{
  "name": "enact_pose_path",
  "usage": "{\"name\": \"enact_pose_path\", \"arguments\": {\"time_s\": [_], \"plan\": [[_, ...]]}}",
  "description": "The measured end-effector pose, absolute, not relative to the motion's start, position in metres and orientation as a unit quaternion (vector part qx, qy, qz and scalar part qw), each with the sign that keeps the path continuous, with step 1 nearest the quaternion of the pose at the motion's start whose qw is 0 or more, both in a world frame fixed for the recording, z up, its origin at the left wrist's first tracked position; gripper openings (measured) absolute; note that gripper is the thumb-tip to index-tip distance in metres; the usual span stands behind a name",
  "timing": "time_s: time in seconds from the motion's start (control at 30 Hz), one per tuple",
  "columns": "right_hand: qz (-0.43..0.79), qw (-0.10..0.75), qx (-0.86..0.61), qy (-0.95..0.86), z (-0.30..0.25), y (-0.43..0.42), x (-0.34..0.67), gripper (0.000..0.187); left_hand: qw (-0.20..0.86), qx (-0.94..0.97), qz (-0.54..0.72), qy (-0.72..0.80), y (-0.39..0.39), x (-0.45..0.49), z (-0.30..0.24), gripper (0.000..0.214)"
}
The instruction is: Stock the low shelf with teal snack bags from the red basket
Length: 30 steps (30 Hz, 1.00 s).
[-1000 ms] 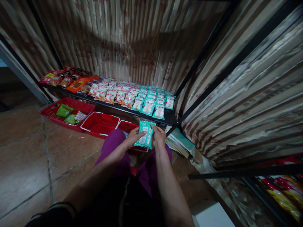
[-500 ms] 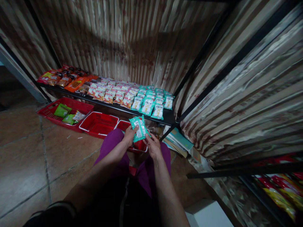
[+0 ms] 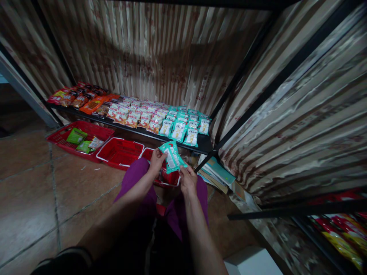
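Observation:
A teal snack packet is held tilted over my lap, above a red basket. My left hand grips its upper left end and my right hand pinches its lower right corner. Just beyond, a low black shelf carries rows of matching teal packets, red-and-white packets in the middle and orange packets at the far left.
Two more red baskets sit on the tiled floor below the shelf: an empty one and a left one with green packets. Books lie right of my knees. Striped curtains hang behind; another shelf of snacks is lower right.
The teal packet has turned from upright to slanted and risen slightly. My right hand slid from its right edge down to its lower corner; the left hand moved to the upper end.

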State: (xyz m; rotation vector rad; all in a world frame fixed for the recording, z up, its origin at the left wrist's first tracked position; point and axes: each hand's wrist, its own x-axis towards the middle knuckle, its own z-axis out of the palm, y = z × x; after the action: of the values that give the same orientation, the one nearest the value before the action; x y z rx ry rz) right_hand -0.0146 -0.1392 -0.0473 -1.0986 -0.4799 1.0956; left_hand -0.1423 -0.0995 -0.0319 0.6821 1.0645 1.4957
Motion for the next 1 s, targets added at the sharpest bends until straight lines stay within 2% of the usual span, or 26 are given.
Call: {"name": "enact_pose_path", "arguments": {"time_s": [0.1,0.17,0.27,0.4,0.57,0.8,1.0], "plan": [[0.471,0.669,-0.515,-0.256,-0.048,-0.14,-0.009,0.05,0.399,0.422,0.63,0.515,-0.089,-0.157,-0.024,0.043],[0.468,0.658,-0.521,-0.278,-0.048,-0.141,-0.007,0.053,0.349,0.493,0.606,0.518,-0.081,-0.165,-0.016,0.031],[0.459,0.65,-0.524,-0.305,-0.046,-0.141,-0.006,0.052,0.417,0.505,0.576,0.489,-0.073,-0.169,-0.006,0.023],[0.44,0.646,-0.527,-0.334,-0.044,-0.142,-0.004,0.049,0.514,0.421,0.582,0.468,-0.072,-0.166,-0.006,0.024],[0.415,0.635,-0.545,-0.357,-0.043,-0.143,0.0,0.051,0.552,0.372,0.602,0.44,-0.075,-0.161,-0.012,0.031],[0.332,0.626,-0.556,-0.434,-0.042,-0.142,0.003,0.04,0.578,0.361,0.613,0.4,-0.075,-0.167,-0.006,0.037],[0.339,0.636,-0.553,-0.419,-0.042,-0.142,0.004,0.041,0.59,0.362,0.603,0.395,-0.077,-0.17,-0.007,0.043]]}}
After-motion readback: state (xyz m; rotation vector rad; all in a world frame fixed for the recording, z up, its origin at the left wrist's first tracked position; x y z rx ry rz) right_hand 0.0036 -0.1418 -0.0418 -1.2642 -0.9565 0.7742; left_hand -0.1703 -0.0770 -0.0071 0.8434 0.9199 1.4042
